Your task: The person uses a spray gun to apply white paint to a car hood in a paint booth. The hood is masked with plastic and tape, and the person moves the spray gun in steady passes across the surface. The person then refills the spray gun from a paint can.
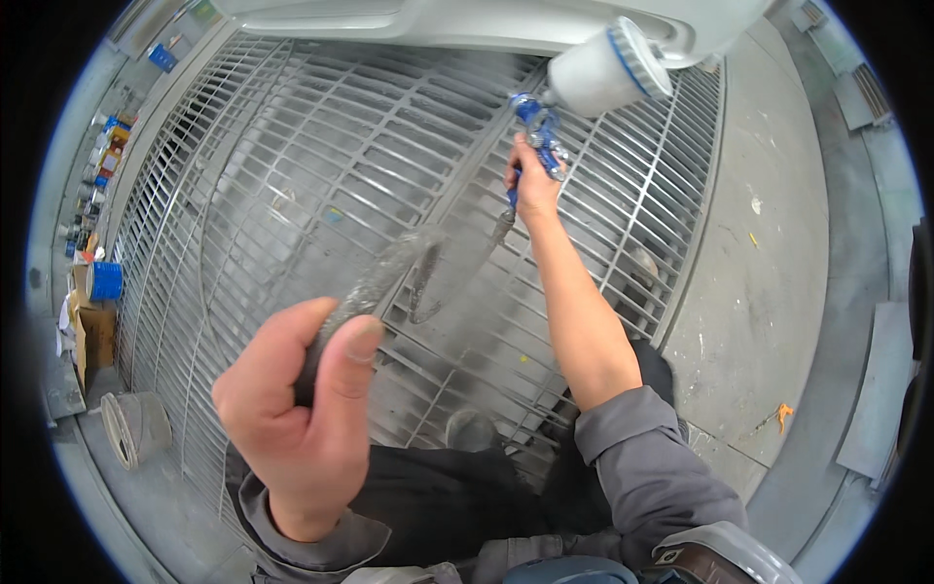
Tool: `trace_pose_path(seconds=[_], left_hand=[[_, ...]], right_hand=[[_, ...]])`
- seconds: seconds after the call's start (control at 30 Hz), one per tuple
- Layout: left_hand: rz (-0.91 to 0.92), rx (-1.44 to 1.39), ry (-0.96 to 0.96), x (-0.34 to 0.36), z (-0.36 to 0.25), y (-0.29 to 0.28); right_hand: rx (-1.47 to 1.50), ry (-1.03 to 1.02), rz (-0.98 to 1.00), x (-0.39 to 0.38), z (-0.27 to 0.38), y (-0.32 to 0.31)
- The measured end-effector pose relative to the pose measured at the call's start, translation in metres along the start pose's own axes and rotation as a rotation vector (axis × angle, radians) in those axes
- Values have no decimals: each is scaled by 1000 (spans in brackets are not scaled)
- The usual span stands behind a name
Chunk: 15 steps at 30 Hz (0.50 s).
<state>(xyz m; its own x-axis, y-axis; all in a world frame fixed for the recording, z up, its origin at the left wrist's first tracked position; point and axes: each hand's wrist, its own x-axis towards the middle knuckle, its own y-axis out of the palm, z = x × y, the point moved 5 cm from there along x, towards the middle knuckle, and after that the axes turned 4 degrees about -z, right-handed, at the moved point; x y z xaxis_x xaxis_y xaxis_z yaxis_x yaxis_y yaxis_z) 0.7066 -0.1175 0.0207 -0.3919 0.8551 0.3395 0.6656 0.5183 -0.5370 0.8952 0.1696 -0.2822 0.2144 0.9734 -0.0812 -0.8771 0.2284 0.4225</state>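
My right hand reaches forward, wrapped round the handle of a blue spray gun. A white paint cup with a blue ring sits on the gun, tilted to the right. In the foreground my left hand pinches a grey, paint-crusted air hose between thumb and fingers. From there the hose loops forward and rises to the bottom of the gun's handle. Beyond the gun is a large pale panel across the top of the view. Greyish haze hangs near the gun and hose.
Below me is a metal floor grating, with a concrete floor to the right. Along the left stand several cans, a blue tin, a cardboard box and a dirty white bucket. A small orange tool lies on the right.
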Motion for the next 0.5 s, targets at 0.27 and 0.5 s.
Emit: trace_pose_path(seconds=[0.27,0.5], left_hand=[[76,212,75,-24,-28,16],[151,338,-15,-49,-21,31]], right_hand=[[70,-130,-174,65,79,-151],[225,-236,-256,123,120,-249]])
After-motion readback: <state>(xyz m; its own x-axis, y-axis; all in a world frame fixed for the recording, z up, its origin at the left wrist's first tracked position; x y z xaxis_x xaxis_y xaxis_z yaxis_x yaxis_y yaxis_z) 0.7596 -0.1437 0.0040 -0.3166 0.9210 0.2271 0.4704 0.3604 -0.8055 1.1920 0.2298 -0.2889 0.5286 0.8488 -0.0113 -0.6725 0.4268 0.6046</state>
